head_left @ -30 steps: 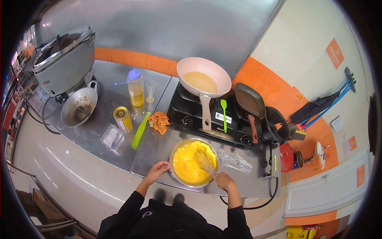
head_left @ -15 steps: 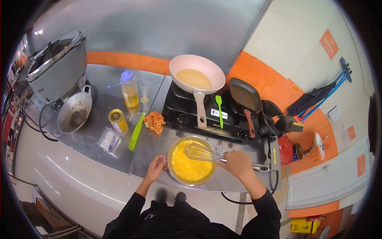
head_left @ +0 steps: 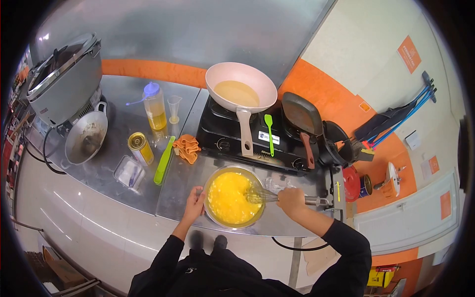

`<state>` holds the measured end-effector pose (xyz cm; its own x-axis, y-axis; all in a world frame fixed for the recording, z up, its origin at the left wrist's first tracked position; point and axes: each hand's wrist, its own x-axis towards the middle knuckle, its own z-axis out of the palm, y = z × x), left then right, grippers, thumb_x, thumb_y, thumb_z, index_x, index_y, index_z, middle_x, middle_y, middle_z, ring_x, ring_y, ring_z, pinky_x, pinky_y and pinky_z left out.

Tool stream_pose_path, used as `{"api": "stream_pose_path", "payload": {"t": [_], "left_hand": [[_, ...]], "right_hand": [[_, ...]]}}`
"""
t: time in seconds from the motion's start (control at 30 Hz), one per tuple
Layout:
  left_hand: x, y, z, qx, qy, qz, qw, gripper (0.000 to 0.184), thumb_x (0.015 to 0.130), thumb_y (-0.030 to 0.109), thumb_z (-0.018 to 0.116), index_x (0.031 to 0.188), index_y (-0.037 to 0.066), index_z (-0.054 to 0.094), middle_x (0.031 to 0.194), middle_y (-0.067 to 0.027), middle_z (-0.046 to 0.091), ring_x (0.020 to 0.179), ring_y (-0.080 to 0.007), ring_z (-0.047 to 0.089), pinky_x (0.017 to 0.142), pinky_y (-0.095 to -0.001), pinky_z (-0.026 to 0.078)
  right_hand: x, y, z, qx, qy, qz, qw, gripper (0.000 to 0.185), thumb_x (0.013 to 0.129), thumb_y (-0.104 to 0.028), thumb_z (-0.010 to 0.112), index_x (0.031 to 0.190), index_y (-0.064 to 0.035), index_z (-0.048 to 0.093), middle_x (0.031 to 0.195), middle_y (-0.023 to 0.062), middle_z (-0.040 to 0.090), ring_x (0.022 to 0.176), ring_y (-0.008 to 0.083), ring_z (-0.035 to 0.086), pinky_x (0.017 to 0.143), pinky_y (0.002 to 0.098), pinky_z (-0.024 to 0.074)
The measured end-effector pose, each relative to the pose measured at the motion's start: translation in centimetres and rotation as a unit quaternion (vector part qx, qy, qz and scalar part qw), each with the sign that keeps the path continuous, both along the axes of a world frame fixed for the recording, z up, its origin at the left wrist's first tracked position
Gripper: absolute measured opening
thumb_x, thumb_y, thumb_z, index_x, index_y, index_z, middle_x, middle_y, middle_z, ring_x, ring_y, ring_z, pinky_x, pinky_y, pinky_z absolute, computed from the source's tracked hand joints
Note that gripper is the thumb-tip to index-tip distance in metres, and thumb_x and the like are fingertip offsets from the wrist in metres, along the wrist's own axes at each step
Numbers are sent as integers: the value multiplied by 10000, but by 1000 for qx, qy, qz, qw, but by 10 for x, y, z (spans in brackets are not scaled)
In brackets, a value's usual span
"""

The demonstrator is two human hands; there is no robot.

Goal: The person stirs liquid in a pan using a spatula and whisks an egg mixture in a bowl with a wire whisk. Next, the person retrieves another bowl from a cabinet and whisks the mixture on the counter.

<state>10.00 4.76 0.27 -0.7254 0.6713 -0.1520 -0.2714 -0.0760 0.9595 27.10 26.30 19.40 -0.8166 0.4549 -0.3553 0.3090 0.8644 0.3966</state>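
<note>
A round metal bowl (head_left: 210, 213) with bright yellow liquid (head_left: 228, 198) stands on the steel counter. My right hand (head_left: 292, 202) is closed round the handle of a wire whisk (head_left: 262, 196), whose wires dip into the liquid at the bowl's right side. At the bowl's left rim is my left hand (head_left: 194, 204), fingers and thumb close to the rim; whether it grips the rim is hard to tell. Crumpled clear plastic (head_left: 278, 184) lies behind the whisk handle, partly hidden.
Behind the bowl, a black stove (head_left: 222, 133) bears a pink pan (head_left: 267, 91), a green brush (head_left: 270, 136) and a dark square pan (head_left: 301, 113). To the left are an orange cloth (head_left: 188, 148), green spatula (head_left: 163, 161), can (head_left: 141, 148), oil bottle (head_left: 156, 110) and metal wok (head_left: 86, 138).
The whisk has swept from the bowl's right side across its upper part and back to the right. My right forearm now reaches in from farther right. The view has shifted slightly.
</note>
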Motion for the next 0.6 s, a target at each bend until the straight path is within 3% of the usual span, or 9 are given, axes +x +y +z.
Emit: {"api": "stream_pose_path", "payload": {"t": [0.23, 0.33, 0.47, 0.6], "left_hand": [[-3, 0, 0, -3, -28, -15, 999, 217, 902, 188, 460, 1068, 67, 391, 479, -3, 479, 313, -80, 420, 285, -218, 314], [-3, 0, -4, 13, -33, -18, 999, 221, 902, 187, 458, 1074, 69, 387, 488, -9, 488, 315, -87, 429, 288, -217, 332], [-4, -3, -6, 34, -61, -30, 997, 246, 908, 225, 451, 1091, 75, 384, 529, -22, 510, 333, -98, 448, 315, -218, 366], [0, -5, -2, 60, -104, -27, 992, 254, 913, 264, 445, 1101, 101, 395, 625, -18, 522, 414, -87, 478, 360, -217, 390]], "right_hand": [[30, -21, 15, -165, -54, -42, 984, 402, 786, -427, 531, 869, -48, 638, 844, 146, 627, 797, 307, 619, 700, 391, 498], [36, -45, 11, -223, -50, -60, 972, 437, 818, -457, 477, 889, -55, 631, 830, 175, 620, 798, 325, 611, 704, 414, 489], [38, -70, -19, -279, 51, -73, 956, 478, 846, -460, 440, 855, -13, 608, 776, 233, 601, 759, 360, 603, 678, 443, 478], [31, -87, -61, -369, 162, -139, 904, 524, 858, -445, 438, 801, 59, 569, 738, 273, 583, 712, 392, 591, 657, 458, 463]]}}
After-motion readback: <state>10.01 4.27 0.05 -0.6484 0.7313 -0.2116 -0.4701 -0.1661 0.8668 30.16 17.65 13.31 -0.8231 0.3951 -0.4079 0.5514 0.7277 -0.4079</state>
